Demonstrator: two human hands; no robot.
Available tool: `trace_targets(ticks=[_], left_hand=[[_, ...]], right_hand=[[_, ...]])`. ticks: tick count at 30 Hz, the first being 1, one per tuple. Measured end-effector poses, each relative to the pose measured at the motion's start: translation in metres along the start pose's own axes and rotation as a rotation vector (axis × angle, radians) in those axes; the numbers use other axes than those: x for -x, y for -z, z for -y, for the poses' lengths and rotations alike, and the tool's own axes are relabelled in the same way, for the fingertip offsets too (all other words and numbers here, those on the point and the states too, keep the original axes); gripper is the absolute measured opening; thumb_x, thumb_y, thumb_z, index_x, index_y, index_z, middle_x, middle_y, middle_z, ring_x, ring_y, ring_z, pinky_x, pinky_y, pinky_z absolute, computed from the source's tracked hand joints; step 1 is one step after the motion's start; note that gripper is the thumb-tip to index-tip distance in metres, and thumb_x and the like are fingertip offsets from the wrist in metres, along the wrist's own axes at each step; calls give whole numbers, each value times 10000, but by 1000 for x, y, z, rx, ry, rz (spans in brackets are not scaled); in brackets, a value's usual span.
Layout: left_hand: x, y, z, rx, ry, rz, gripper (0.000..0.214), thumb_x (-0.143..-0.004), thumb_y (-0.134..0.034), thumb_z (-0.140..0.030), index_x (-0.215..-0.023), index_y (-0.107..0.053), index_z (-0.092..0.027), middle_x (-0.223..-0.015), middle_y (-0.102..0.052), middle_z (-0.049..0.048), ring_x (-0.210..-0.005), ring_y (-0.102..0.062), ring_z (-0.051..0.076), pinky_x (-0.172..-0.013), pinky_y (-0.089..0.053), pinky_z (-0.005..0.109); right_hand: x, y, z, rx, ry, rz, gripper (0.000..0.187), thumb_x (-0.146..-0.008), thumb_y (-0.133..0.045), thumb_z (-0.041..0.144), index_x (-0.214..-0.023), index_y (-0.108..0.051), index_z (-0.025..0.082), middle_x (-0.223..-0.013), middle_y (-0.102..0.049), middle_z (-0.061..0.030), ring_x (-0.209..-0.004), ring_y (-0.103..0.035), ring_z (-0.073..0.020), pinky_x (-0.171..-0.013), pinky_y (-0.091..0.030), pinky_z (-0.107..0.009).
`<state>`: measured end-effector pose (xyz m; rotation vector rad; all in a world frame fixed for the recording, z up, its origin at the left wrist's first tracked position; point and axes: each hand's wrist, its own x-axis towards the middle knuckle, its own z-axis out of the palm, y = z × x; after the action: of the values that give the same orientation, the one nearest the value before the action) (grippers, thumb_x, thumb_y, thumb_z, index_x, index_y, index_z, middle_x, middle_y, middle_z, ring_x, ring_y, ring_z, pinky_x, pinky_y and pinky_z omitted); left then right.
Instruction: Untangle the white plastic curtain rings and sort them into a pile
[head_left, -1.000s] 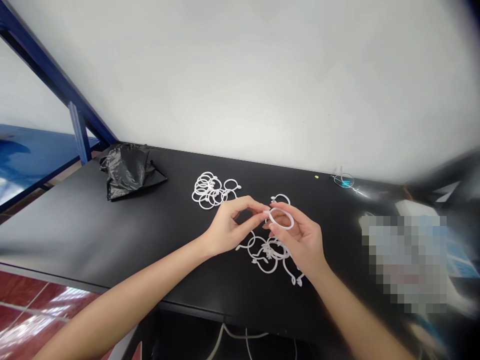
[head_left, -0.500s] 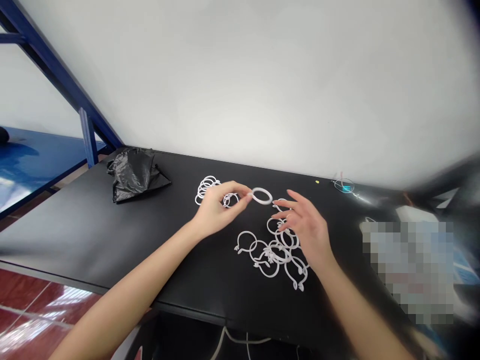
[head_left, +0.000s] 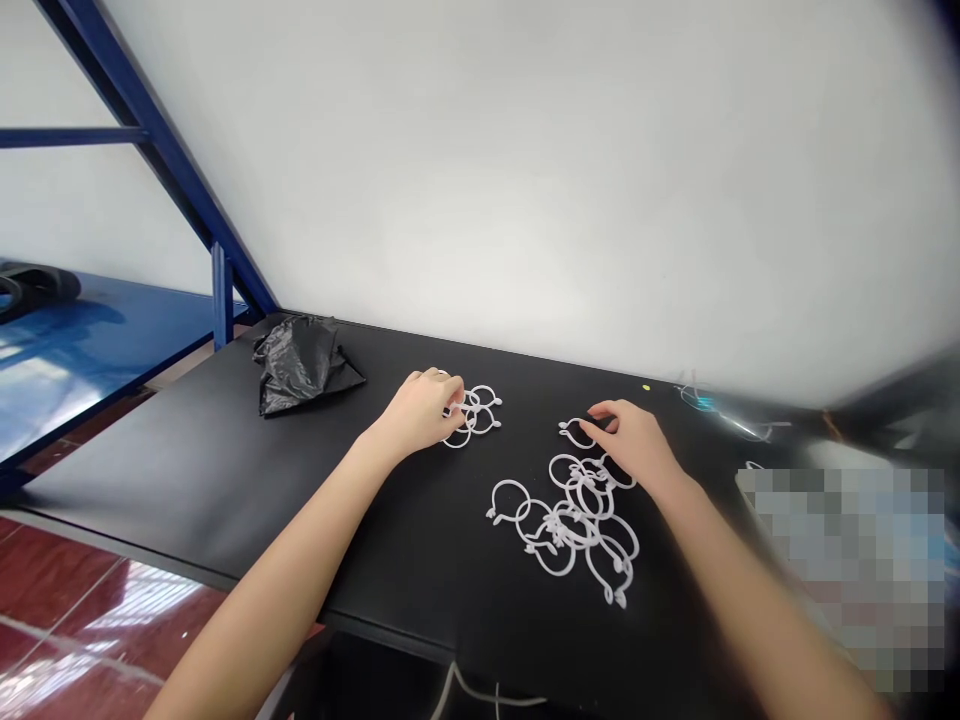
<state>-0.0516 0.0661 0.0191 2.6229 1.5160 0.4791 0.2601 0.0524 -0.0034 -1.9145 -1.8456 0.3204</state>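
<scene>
My left hand [head_left: 427, 410] is low over a small group of overlapping white rings [head_left: 482, 421], its fingers curled and pinched on a white ring that they partly hide. To the right, my right hand [head_left: 634, 438] has thumb and forefinger closed on the edge of another white ring [head_left: 576, 434], which lies at the far side of a larger loose heap. That heap of white rings [head_left: 553, 572] spreads over the black table between my forearms. Each ring is thin, with a gap and small loops at its ends.
A crumpled black plastic bag [head_left: 304, 365] sits on the black table [head_left: 225, 470] at the back left. Blue metal framing [head_left: 223, 295] rises beyond it. A clear bundle with cyan marking [head_left: 705, 403] lies by the white wall, and a blurred-out object [head_left: 847, 580] is at right.
My left hand has carried its ring left and down to the small group. My right hand, open before, has closed on a ring at the heap's far side. The view has shifted slightly left.
</scene>
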Motion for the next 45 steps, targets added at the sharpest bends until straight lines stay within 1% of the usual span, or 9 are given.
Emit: trace_targets(ticks=[5,9,14,17,21,27,33,42,45], left_hand=[[1,0,1,-19,9,-2,55,-779,-521,-160,-786,-569,-186,-832,-634,57,-846,-575,242,-768,-437,362],[0,1,-7,-15,12,-90,82,-803,-532,-153,-841,-601,-172,-871,-629,75,-871,-571,260,-783,-455,395],[9,-2,-48,337,-185,-286,287,-926,-555,-338,-1136,-569,-143,-1047,-658,116,-972,-608,259,-869,-496,422],[21,-12,-78,561,-274,-266,493,-935,-574,-381,-1352,-431,-161,-1404,-513,170,-1280,-501,285,-1063,-431,465],[31,-26,-98,750,-250,-157,475,-976,-519,-331,-1405,-367,-197,-1428,-492,167,-1288,-512,263,-1042,-474,434],[28,-30,-94,845,-247,-75,347,-963,-548,-318,-1283,-478,-204,-1181,-613,109,-1022,-618,206,-900,-537,351],[27,-26,-92,886,-297,-39,293,-959,-558,-278,-1237,-519,-193,-1109,-595,93,-998,-597,185,-887,-527,322],[26,-21,-91,866,-347,2,269,-957,-561,-262,-1214,-545,-183,-1083,-608,87,-980,-609,175,-857,-528,296],[21,-21,-82,768,-337,-52,323,-949,-572,-259,-1256,-535,-165,-1134,-603,107,-1006,-612,187,-881,-525,310]], right_hand=[[-8,-2,0,-55,21,4,122,-739,-657,281,-642,-664,206,-679,-699,-36,-607,-609,-186,-587,-442,-311],[4,1,6,-164,30,-107,217,-824,-591,377,-765,-665,182,-713,-713,-66,-615,-638,-199,-621,-492,-336],[41,-1,30,-571,69,-171,278,-852,-633,430,-873,-668,156,-787,-741,-89,-708,-707,-211,-623,-557,-316],[62,-5,45,-653,97,-170,226,-847,-674,394,-901,-695,175,-762,-732,-61,-670,-691,-186,-576,-548,-285],[75,-9,56,-586,214,-182,140,-877,-653,333,-914,-705,208,-753,-733,-36,-625,-682,-168,-588,-566,-290],[81,-6,57,-579,270,-296,110,-881,-650,264,-975,-700,238,-829,-743,-35,-712,-720,-196,-681,-608,-332],[86,-5,61,-715,414,-179,128,-873,-649,185,-968,-704,249,-823,-716,-23,-705,-679,-184,-656,-576,-335],[87,-6,61,-771,398,-156,109,-878,-630,148,-867,-688,239,-744,-669,-11,-668,-635,-168,-634,-527,-325],[85,-6,60,-740,365,-171,111,-869,-654,182,-954,-696,241,-833,-707,-25,-731,-669,-179,-681,-566,-335]])
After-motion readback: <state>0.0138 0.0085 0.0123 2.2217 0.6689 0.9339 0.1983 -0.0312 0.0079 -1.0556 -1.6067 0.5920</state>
